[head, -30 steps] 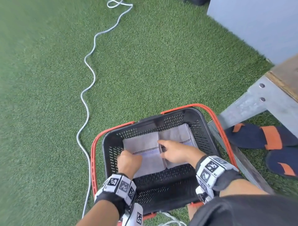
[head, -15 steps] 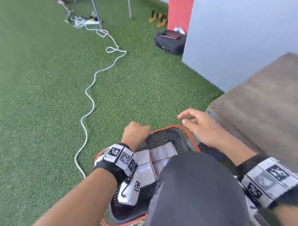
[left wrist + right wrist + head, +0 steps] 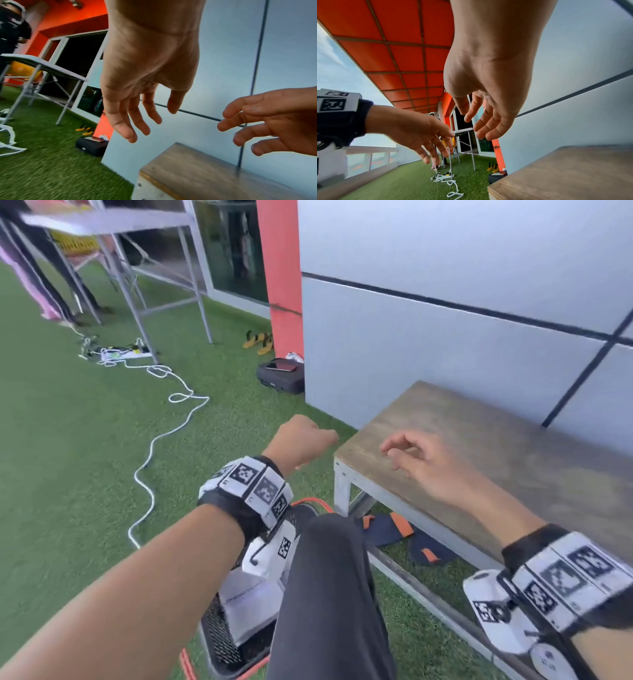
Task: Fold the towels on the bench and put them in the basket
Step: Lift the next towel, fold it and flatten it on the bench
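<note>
While both hands hang in the air holding nothing, the head view shows the right hand (image 3: pixel 423 462) over the near end of the wooden bench (image 3: pixel 507 446), fingers loosely spread, and the left hand (image 3: pixel 301 441) just off that end above the grass, its fingers hidden behind the knuckles. Below the bench's corner, a folded towel (image 3: pixel 248 607) lies inside the black basket (image 3: pixel 219 642), partly hidden by the person's knee. From the left wrist, the left hand (image 3: pixel 145 75) hangs with fingers relaxed and apart above the bench (image 3: pixel 205 174), the right hand (image 3: pixel 267 120) beside it, fingers gently bent. From the right wrist, the right hand (image 3: pixel 488 81) is slack and open above the bench (image 3: pixel 570 171), the left hand (image 3: pixel 419 134) beyond its end, fingers drooping
</note>
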Action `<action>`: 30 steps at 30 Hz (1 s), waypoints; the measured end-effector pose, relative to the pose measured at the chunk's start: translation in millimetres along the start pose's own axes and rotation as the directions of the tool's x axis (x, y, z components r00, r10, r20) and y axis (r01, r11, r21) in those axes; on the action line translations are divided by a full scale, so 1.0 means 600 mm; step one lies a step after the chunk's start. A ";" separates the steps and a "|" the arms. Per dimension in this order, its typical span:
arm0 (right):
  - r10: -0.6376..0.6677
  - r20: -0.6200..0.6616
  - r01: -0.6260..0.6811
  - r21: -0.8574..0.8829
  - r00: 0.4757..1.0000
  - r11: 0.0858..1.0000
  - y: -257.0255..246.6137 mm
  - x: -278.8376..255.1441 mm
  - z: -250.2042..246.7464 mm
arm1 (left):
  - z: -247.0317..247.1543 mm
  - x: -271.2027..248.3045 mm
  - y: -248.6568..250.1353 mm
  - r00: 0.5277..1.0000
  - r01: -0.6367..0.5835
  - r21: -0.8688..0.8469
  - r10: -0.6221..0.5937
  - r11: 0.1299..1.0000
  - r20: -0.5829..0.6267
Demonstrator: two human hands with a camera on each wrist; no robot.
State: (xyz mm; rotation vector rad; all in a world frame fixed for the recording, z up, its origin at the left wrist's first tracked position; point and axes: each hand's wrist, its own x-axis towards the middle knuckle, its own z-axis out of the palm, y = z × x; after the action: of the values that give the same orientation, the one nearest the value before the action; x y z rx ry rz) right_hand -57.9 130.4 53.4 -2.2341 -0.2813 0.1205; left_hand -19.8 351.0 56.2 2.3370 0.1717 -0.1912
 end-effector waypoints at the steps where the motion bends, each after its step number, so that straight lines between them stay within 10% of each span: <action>1: 0.007 -0.014 -0.007 -0.013 1.000 1.000 0.004 -0.017 -0.015 | 0.010 -0.007 0.025 0.999 -0.032 0.005 0.032 0.999 0.028; 9: 0.133 -0.200 -0.151 -0.082 0.971 0.985 0.088 -0.156 -0.141 | 0.165 -0.052 0.216 0.919 -0.287 0.084 0.249 0.954 0.306; 21: 0.565 -0.419 -0.594 0.073 0.711 0.801 0.298 -0.408 -0.272 | 0.503 -0.154 0.372 0.554 -0.655 0.119 0.367 0.746 0.748; 25: 0.680 -0.471 -0.760 0.031 0.562 0.649 0.363 -0.484 -0.286 | 0.592 -0.166 0.369 0.536 -0.703 0.218 0.303 0.677 0.788; 30: 0.738 -0.556 -0.917 -0.132 0.382 0.376 0.419 -0.555 -0.290 | 0.642 -0.181 0.352 0.629 -0.728 0.373 0.344 0.576 0.697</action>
State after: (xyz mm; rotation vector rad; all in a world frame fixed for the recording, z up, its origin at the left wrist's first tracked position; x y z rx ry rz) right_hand -308.7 -234.7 -36.5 -2.5263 1.2916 0.1420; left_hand -120.7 -78.9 -42.7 2.7135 -1.1261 -0.6877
